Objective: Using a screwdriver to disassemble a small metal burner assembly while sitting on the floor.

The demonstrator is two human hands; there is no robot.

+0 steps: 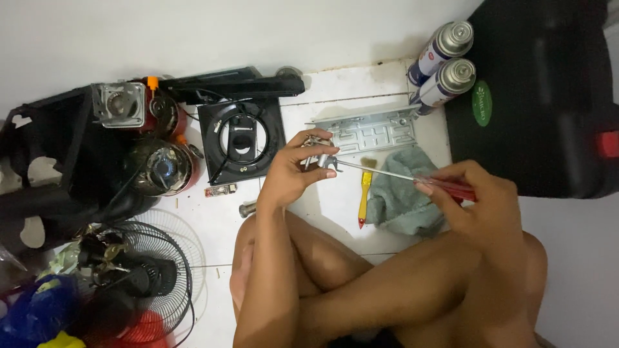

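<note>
Plainly, I had a screwdriver on a small metal fitting, mid-job on the tiled floor.

Around me, from the biggest down, sat the black case (pixel 548 96) at my right, the fan guard (pixel 138 283) by my left knee, and the black square burner housing (pixel 240 138) ahead. Beyond those lay the flat metal bracket (pixel 374 131), two spray cans (pixel 442 64), a grey-green rag (pixel 403 193) and a yellow-handled brush (pixel 365 193). My left hand (pixel 290 174) was clamped on the small metal fitting (pixel 319 158), held above the tiles just in front of the bracket. My right hand (pixel 477 200) was closed around the red-handled screwdriver (pixel 412 178), its tip meeting the fitting. Judging by the loose parts lying about, I reckoned the work only partway through; whether the screw was going in or out I could not tell.
</note>
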